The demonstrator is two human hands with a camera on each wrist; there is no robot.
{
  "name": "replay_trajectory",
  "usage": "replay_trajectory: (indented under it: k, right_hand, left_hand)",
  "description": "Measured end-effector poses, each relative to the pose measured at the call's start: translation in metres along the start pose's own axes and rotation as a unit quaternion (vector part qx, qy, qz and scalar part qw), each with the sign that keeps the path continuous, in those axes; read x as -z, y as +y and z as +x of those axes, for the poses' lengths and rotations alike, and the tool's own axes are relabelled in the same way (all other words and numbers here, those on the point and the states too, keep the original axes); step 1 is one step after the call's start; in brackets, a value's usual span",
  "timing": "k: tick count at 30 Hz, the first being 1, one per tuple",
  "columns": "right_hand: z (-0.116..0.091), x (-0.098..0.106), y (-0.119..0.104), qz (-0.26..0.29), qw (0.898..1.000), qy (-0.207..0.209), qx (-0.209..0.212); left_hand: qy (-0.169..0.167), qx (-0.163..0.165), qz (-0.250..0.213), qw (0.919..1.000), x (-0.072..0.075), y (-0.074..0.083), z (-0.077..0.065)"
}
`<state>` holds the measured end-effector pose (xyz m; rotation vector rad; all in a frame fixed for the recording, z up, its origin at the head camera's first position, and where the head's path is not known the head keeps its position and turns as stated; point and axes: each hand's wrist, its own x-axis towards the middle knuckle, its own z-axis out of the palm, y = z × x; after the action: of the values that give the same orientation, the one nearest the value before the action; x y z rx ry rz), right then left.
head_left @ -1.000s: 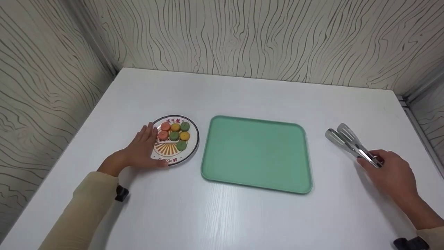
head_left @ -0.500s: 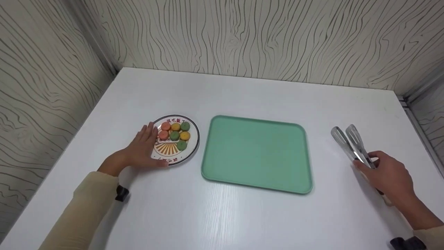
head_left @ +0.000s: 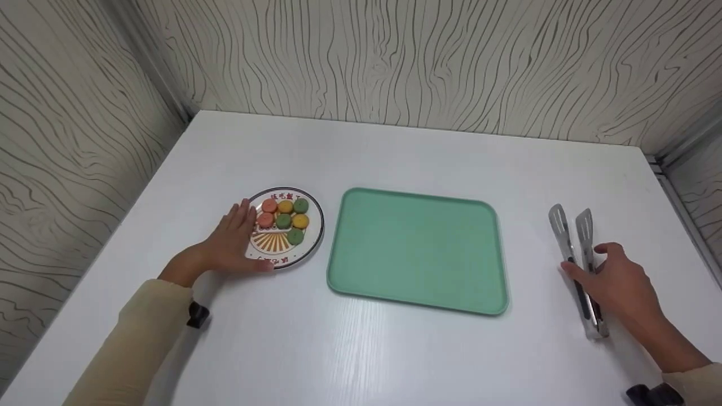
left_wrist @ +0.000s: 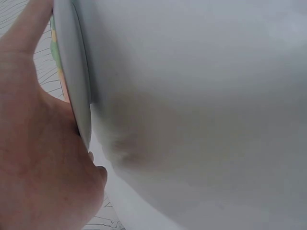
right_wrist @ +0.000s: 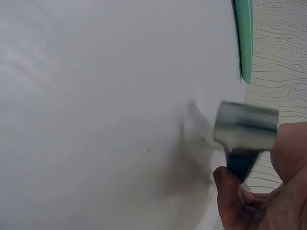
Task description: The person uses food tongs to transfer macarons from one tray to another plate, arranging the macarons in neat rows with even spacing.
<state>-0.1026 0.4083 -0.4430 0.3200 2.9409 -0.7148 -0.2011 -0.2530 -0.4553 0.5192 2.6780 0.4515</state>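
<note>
My left hand (head_left: 228,242) rests against the left side of a round, dark-rimmed plate (head_left: 309,242), fingers straight along its edge and thumb at the near rim. On the plate lie several small round macarons (head_left: 284,220) in pink, yellow and green. My right hand (head_left: 620,282) grips metal tongs (head_left: 586,228) with dark handle parts, their two slotted ends spread apart and pointing away from me. In the right wrist view, the bent end of the tongs (right_wrist: 245,125) sticks out blurred above the fingers. The plate's pale side (left_wrist: 72,72) shows close to my palm in the left wrist view.
A green rectangular tray (head_left: 417,254) lies mid-table between plate and tongs. The white table (head_left: 361,355) ends at patterned panels (head_left: 395,62) at the back and sides.
My right hand has shifted slightly left, turning the tongs more upright in view; their ends moved right and spread wider. The left hand and plate stay still.
</note>
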Motion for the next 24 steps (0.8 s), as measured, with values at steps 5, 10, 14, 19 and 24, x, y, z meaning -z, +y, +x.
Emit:
replay_trajectory:
  k: [5,10,14,19,24]
  right_hand:
    - [0.001,-0.002,0.000,0.001,1.000,-0.014,-0.006]
    - [0.001,-0.002,0.001,0.001,1.000,-0.019,-0.006]
    - [0.002,0.001,0.001,-0.008,0.999,-0.033,-0.006]
    - [0.004,0.010,0.000,-0.022,0.999,-0.043,-0.014]
    - [0.009,0.023,-0.007,-0.034,0.999,-0.018,-0.007]
  left_hand:
    - [-0.001,0.006,0.001,1.0000,0.001,0.001,0.000]
    - [-0.001,0.008,0.003,1.0000,0.002,0.002,-0.001]
    - [-0.003,0.011,0.006,0.9999,0.001,0.001,-0.001]
    - [-0.008,0.013,0.015,0.9998,0.003,0.003,-0.001]
    - [-0.018,0.016,0.035,0.9991,0.014,0.007,0.000]
